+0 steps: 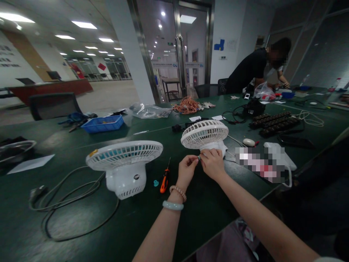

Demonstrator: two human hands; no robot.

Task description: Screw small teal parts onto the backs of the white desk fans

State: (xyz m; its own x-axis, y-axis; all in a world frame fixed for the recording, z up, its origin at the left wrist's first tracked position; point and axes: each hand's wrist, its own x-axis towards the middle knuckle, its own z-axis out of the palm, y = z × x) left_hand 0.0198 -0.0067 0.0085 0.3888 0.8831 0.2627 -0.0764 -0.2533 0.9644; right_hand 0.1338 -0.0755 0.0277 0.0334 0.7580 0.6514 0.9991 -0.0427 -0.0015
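My left hand is closed in a pinch, its fingertips on a small greenish piece, too small to name exactly. Curled close beside it, my right hand has its fingertips against the same piece, just in front of a white fan lying with its grille tilted upward. Part of that fan's base is hidden by the right hand. To the left a second white fan rests on its housing, its grille facing up. Between that fan and my left hand lie an orange-and-black screwdriver and a small teal plastic part.
A grey cable with a plug loops across the green table. Behind are a blue tray, a plastic bag and copper wire. At right sit a white mouse and black strips. Another person leans over the far end.
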